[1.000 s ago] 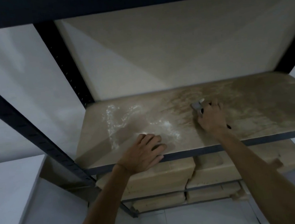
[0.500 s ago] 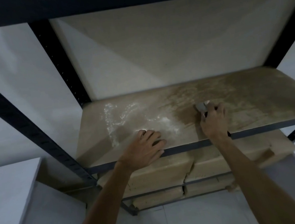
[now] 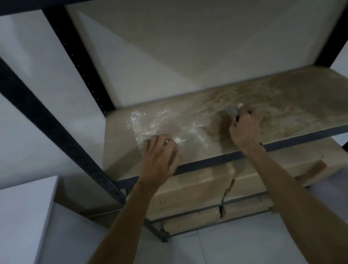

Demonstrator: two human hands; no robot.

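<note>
The right hand [image 3: 245,131] grips a small grey tool [image 3: 233,110], whose tip pokes out at the hand's 11 o'clock onto the dusty shelf board [image 3: 297,112]. At the board's 7 o'clock, the left hand [image 3: 161,157] rests beside white smears [image 3: 145,122].

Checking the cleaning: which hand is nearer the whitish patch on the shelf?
Left. The left hand rests at the near edge of the whitish patch; the right hand, gripping a grey tool, lies to its right.

You face a dark metal rack [image 3: 79,55] set against a plain white wall [image 3: 201,40]. A pale floor [image 3: 206,259] lies below you, and a white cabinet [image 3: 14,217] sits at your left. Tan slabs [image 3: 187,193] fill the lower shelves. The light is dim and throws angled shadows on the wall.
</note>
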